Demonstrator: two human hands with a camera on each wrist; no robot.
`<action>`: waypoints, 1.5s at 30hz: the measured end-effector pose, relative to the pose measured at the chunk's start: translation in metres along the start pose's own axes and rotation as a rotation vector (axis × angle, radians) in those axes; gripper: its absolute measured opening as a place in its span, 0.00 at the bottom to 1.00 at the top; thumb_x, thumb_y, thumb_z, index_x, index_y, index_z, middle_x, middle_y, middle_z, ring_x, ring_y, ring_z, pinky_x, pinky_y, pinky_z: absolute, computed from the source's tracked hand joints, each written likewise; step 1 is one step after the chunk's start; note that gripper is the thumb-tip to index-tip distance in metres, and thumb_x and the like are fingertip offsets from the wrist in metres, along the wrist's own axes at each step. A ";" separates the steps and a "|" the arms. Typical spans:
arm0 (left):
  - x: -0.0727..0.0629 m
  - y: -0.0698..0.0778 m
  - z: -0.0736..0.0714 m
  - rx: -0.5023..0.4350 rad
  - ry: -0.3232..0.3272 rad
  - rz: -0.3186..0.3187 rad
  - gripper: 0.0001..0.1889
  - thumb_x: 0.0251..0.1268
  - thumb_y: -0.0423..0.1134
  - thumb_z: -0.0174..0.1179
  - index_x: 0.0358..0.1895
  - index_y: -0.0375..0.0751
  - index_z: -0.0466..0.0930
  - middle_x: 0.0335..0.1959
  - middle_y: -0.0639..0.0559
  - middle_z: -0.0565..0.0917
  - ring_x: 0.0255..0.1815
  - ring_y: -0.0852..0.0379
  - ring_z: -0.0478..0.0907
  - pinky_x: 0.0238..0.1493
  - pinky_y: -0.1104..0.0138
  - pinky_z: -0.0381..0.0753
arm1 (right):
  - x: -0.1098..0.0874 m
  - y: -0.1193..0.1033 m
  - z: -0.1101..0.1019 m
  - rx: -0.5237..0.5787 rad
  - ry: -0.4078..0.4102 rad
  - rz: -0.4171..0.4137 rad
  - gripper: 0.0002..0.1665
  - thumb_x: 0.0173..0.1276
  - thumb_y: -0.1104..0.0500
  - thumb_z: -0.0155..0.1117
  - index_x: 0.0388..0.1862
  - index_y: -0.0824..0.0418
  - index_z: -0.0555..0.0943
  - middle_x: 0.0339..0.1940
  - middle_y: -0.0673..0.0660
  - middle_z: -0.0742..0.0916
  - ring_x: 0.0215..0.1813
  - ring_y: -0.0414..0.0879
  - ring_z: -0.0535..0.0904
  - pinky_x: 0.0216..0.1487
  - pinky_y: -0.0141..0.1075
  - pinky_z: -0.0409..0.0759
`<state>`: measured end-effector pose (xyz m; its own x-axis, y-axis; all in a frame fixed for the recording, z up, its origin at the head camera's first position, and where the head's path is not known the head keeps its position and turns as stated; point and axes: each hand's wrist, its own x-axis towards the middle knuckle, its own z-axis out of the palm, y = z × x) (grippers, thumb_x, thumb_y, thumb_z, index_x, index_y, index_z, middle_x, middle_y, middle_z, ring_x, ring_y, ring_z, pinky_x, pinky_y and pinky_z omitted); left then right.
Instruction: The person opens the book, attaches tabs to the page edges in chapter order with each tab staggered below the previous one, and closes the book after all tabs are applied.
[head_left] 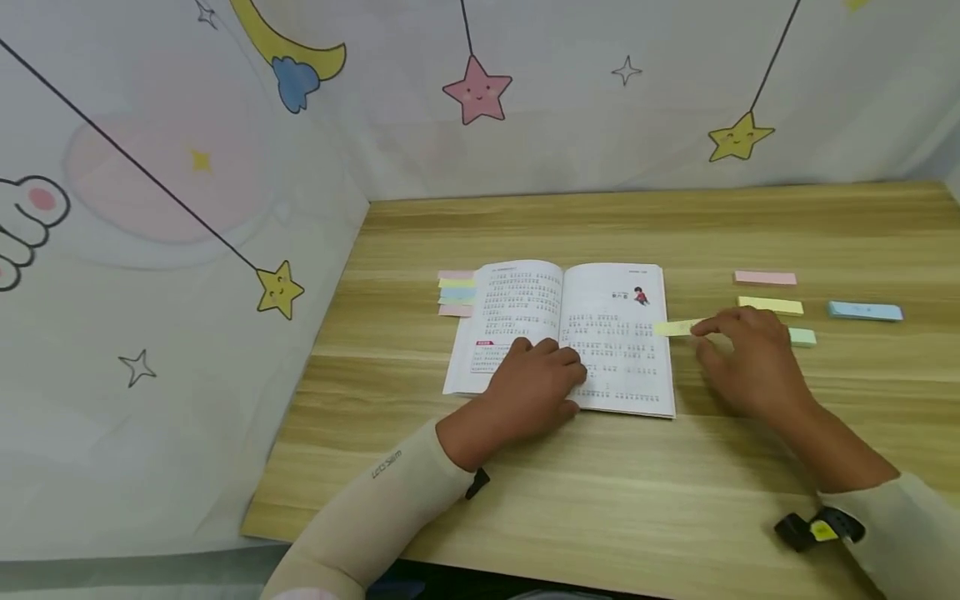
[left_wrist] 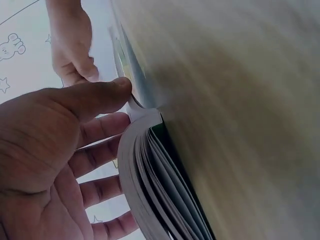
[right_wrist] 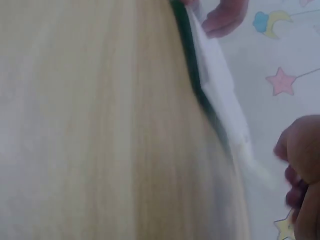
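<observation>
An open book (head_left: 618,350) lies on the wooden table, its printed pages facing up. Across the lower middle of the pages rests my left hand (head_left: 534,385), pressing them down with fingers extended; in the left wrist view its thumb (left_wrist: 107,95) is by the book's lower edge. My right hand (head_left: 753,362) pinches a pale yellow sticky tab (head_left: 672,328) between thumb and forefinger. The tab's far end overlaps the right page's outer edge. Several coloured sticky tabs (head_left: 456,293) stick out from the book's left edge.
Right of the book lie a pink sticky-tab pad (head_left: 765,277), a yellow pad (head_left: 780,307), a blue pad (head_left: 865,312) and a green pad (head_left: 803,337), the last partly hidden by my right hand. A cartoon-printed curtain (head_left: 562,125) hangs behind the table (head_left: 465,225).
</observation>
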<state>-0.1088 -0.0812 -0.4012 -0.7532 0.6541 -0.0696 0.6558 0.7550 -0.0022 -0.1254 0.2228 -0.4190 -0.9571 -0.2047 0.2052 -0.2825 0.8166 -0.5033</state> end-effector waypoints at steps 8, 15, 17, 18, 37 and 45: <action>0.000 0.001 -0.004 0.004 -0.018 -0.001 0.13 0.68 0.51 0.65 0.52 0.56 0.84 0.53 0.62 0.81 0.54 0.56 0.75 0.51 0.55 0.71 | -0.010 -0.018 -0.004 0.122 -0.435 0.234 0.30 0.79 0.45 0.57 0.58 0.71 0.81 0.40 0.57 0.89 0.35 0.48 0.79 0.34 0.41 0.74; 0.001 0.002 -0.004 0.003 -0.008 0.002 0.13 0.68 0.51 0.64 0.52 0.55 0.84 0.55 0.62 0.81 0.56 0.55 0.76 0.51 0.55 0.71 | -0.013 -0.025 0.003 0.501 -0.568 0.330 0.28 0.74 0.60 0.64 0.62 0.78 0.68 0.43 0.61 0.89 0.37 0.50 0.84 0.36 0.41 0.83; 0.001 0.001 -0.003 0.002 0.001 0.002 0.14 0.68 0.52 0.65 0.52 0.55 0.84 0.55 0.62 0.82 0.56 0.55 0.76 0.50 0.56 0.71 | -0.013 -0.026 0.003 0.639 -0.588 0.370 0.32 0.73 0.64 0.64 0.66 0.78 0.60 0.43 0.64 0.88 0.37 0.53 0.86 0.36 0.42 0.85; 0.001 0.001 -0.003 0.000 0.006 0.002 0.14 0.68 0.53 0.65 0.52 0.55 0.84 0.55 0.62 0.82 0.56 0.56 0.76 0.50 0.56 0.71 | -0.013 -0.026 0.003 0.685 -0.591 0.383 0.34 0.73 0.65 0.64 0.67 0.78 0.58 0.42 0.65 0.88 0.36 0.54 0.86 0.36 0.43 0.85; 0.002 0.003 -0.003 -0.079 0.027 -0.040 0.19 0.64 0.46 0.63 0.58 0.51 0.80 0.52 0.59 0.84 0.53 0.56 0.80 0.50 0.55 0.72 | -0.010 -0.032 0.017 0.640 -0.488 0.424 0.29 0.73 0.49 0.68 0.55 0.73 0.74 0.27 0.59 0.88 0.28 0.50 0.86 0.32 0.40 0.84; 0.002 0.005 -0.005 -0.106 0.028 -0.079 0.26 0.68 0.45 0.58 0.68 0.43 0.72 0.47 0.55 0.86 0.49 0.57 0.82 0.48 0.55 0.74 | -0.014 -0.017 0.001 0.916 -0.649 0.297 0.33 0.75 0.70 0.59 0.71 0.81 0.58 0.44 0.70 0.88 0.42 0.52 0.88 0.44 0.41 0.86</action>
<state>-0.1076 -0.0759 -0.3963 -0.8047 0.5919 -0.0455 0.5860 0.8043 0.0989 -0.1076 0.2110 -0.4138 -0.7715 -0.5256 -0.3585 0.2721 0.2368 -0.9327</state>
